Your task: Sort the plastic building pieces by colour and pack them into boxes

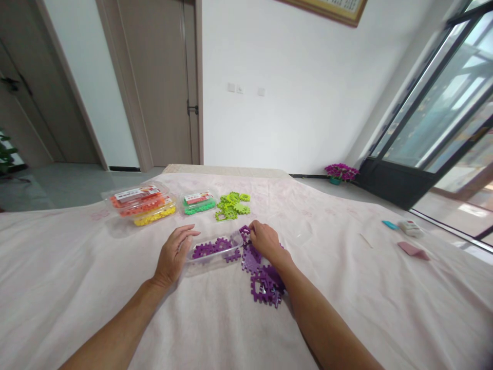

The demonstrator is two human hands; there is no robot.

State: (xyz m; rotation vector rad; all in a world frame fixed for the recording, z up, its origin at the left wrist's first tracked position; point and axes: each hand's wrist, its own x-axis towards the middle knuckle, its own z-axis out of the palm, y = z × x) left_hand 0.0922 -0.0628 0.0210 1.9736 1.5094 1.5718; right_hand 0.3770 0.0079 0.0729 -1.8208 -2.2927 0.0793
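A clear plastic box (208, 264) lies in the middle of the cloth with several purple toothed pieces (211, 247) inside. My left hand (174, 253) rests against the box's left end, its fingers stretched out and not closed round it. At the box's right end, my right hand (265, 239) has its fingers closed on a purple toothed plastic piece (244, 232). Beneath and in front of that hand is a loose pile of purple toothed pieces (265, 285), partly hidden by my wrist and forearm.
Lime green toothed pieces (233, 206) lie loose beyond the box. Beside them sits a packed green box (199, 203); farther left, an orange box (136, 199) rests on a yellow one (156, 213). A clear lid (302, 236), pink cloth (413, 251) and blue item (390, 225) are to the right.
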